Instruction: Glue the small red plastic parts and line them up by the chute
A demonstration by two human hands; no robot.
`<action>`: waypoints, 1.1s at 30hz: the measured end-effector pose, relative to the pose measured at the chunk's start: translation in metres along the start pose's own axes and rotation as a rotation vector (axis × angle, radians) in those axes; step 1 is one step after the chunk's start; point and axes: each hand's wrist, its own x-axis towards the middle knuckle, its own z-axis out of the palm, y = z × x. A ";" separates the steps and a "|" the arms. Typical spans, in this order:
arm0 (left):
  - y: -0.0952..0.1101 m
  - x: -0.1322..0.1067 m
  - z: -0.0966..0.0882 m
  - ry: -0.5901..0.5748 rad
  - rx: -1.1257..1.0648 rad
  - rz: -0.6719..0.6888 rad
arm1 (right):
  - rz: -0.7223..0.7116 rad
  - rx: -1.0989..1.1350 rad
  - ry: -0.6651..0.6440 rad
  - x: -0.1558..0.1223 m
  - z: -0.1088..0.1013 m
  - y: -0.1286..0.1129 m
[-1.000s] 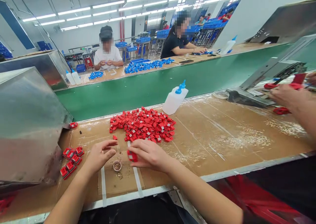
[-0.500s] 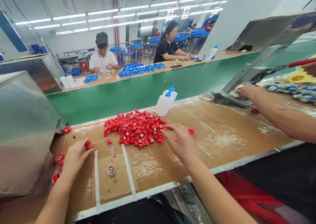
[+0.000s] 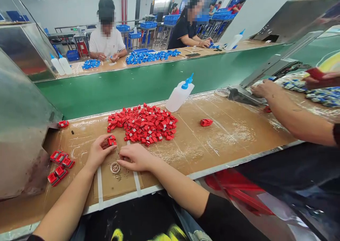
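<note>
My left hand (image 3: 98, 151) grips a small red plastic part (image 3: 112, 140) between thumb and fingers, over the left of the cardboard pad. Close on its right, my right hand (image 3: 137, 157) has its fingers drawn together in a pinch; what they hold, if anything, is too small to make out. Just below the fingertips sits a small round cup (image 3: 115, 167) on the taped cardboard pad (image 3: 117, 188). Behind both hands lies a heap of red plastic parts (image 3: 143, 124). A few red pieces with dark edges (image 3: 61, 159) lie left of my left forearm.
A white bottle with a blue nozzle (image 3: 178, 96) stands behind the heap. One red piece (image 3: 206, 122) lies to the right. A co-worker's arm (image 3: 289, 117) works by a metal press (image 3: 276, 65). A metal housing (image 3: 23, 138) bounds the left side. Two people sit beyond the green divider (image 3: 106, 92).
My right hand has moved left from the heap's right side to the cup. My left hand, still holding a red part, has come in toward it. The view has tilted down.
</note>
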 end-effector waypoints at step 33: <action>-0.007 0.001 0.005 -0.156 0.002 -0.041 | 0.254 0.298 0.496 0.014 0.022 0.030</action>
